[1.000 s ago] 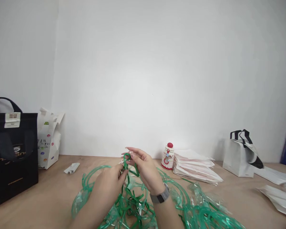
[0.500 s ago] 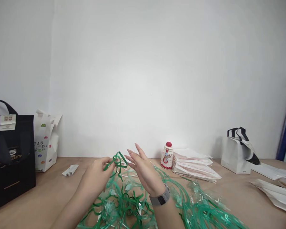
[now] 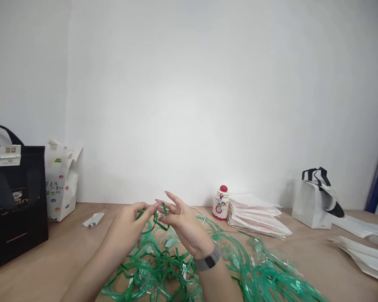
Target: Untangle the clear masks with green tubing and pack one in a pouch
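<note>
My left hand (image 3: 129,221) pinches a narrow green strap (image 3: 164,208) between thumb and fingertips, just above the table. Close beside it, my right hand (image 3: 186,226) has its thumb and fingers curled in around the looped end of the same strap; its wrist bears a watch with a grey band. Below both hands lies a tangle of green straps and clear masks (image 3: 145,272). Coils of translucent green tubing (image 3: 271,283) spread to the right of my right forearm. The strap's exact grip points are partly hidden by the fingers.
A black bag (image 3: 15,230) and a white printed bag (image 3: 58,188) stand at the left, near a crumpled white paper (image 3: 93,219). A white bottle with a red cap (image 3: 220,205), stacked papers (image 3: 255,218) and a white bag (image 3: 311,205) line the wall.
My right hand has moved left to the strap, and its spread fingers have curled in around it. My left hand still pinches the strap, slightly shifted.
</note>
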`<action>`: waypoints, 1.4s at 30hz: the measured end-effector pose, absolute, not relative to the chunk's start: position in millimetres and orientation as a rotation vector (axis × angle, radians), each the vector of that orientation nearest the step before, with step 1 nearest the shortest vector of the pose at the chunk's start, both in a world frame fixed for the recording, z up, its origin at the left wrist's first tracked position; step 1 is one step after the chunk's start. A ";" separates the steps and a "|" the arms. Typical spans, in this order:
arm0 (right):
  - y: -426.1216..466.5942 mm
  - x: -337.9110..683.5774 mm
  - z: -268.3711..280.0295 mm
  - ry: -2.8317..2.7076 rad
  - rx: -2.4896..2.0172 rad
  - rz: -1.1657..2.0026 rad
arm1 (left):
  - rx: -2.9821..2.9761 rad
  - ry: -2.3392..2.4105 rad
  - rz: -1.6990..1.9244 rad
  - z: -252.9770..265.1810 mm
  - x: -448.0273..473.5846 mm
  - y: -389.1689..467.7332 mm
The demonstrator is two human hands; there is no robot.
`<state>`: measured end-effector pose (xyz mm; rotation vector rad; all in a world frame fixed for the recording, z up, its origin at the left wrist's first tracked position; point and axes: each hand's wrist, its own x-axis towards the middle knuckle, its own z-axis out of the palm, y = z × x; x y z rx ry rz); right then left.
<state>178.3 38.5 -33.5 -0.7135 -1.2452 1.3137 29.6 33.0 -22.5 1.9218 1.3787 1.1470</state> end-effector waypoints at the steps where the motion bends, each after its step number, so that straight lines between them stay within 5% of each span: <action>1: 39.1 178.7 -33.9 -1.271 -0.734 1.304 | 1.919 1.380 1.150 -22.4 29.2 32.8; 10: 44.1 210.9 -25.1 -1.490 -0.831 1.288 | 1.887 1.556 1.242 -21.6 16.9 36.8; 24: 29.1 269.3 -4.4 -1.014 -0.653 1.041 | 1.833 1.609 1.272 -16.9 -15.0 46.4; 34: 37.9 293.2 -8.5 -0.595 -0.531 0.771 | 2.140 1.146 0.832 -19.9 -6.7 38.1; 42: 42.9 265.2 -12.2 -0.798 -0.652 0.857 | 2.272 1.445 0.673 -21.6 -4.9 37.6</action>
